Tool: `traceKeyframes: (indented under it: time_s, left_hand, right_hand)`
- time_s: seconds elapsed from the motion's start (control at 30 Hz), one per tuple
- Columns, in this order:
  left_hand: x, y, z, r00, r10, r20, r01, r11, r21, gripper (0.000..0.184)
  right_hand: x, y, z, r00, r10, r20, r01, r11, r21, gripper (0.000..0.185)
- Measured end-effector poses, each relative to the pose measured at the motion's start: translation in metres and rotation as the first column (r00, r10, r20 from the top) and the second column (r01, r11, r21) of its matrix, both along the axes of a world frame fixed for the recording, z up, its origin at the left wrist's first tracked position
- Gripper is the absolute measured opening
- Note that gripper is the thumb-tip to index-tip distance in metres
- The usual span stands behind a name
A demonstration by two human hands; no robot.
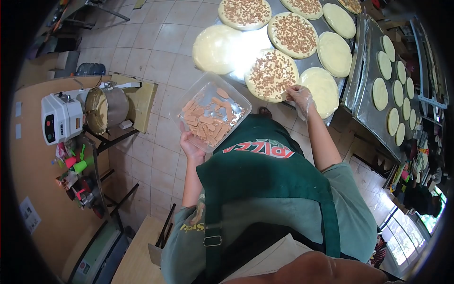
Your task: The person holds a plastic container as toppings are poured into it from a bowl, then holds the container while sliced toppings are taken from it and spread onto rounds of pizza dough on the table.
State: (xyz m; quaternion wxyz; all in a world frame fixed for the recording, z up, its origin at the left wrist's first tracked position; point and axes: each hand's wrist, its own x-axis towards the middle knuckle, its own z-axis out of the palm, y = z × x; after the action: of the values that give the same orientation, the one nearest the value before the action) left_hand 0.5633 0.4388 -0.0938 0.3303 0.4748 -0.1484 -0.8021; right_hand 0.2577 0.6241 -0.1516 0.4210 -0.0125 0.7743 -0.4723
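Note:
In my left hand (191,146) I hold a clear plastic container (242,102) by its near side, tilted over the floor. Flat pinkish-brown slices of sausage (206,122) lie loose inside it. My right hand (301,98), in a thin clear glove, is at the near right edge of a round dough base (253,85) strewn with small brown pieces (272,70). Its fingers are drawn together; what is between them, if anything, is too small to make out. Beside that hand lies a plain dough base (320,92).
More dough rounds cover the metal table, some topped like this one (292,35), others plain (335,54). A second metal table (366,90) on the right carries several smaller rounds. At left stands a white mixer (61,118) with a steel bowl (111,106). Tiled floor (151,137) lies below.

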Motion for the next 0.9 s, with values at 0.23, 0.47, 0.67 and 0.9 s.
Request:
traceKeyframes:
  time_s: [0.23, 0.47, 0.67, 0.9]
  left_hand:
    - [-0.001, -0.002, 0.001, 0.999, -0.045, -0.019, 0.044, 0.999, -0.016, 0.074]
    - [0.0, -0.004, 0.0, 0.999, -0.032, -0.021, 0.032, 0.999, 0.005, 0.072]
    - [-0.002, -0.007, 0.0, 0.999, -0.031, -0.034, 0.03, 0.999, -0.015, 0.073]
    - [-0.004, -0.011, 0.001, 0.999, -0.043, -0.031, 0.043, 0.999, -0.01, 0.073]
  right_hand:
    - [0.02, -0.007, -0.032, 0.985, 0.152, -0.078, -0.152, 0.988, 0.009, 0.015]
    - [0.013, 0.007, -0.021, 0.986, -0.145, -0.085, 0.14, 0.988, -0.057, 0.017]
    - [-0.001, 0.02, -0.028, 0.977, -0.211, -0.024, 0.207, 0.973, -0.104, 0.017]
    - [-0.038, 0.006, -0.031, 0.964, -0.095, -0.25, 0.093, 0.995, -0.019, 0.022]
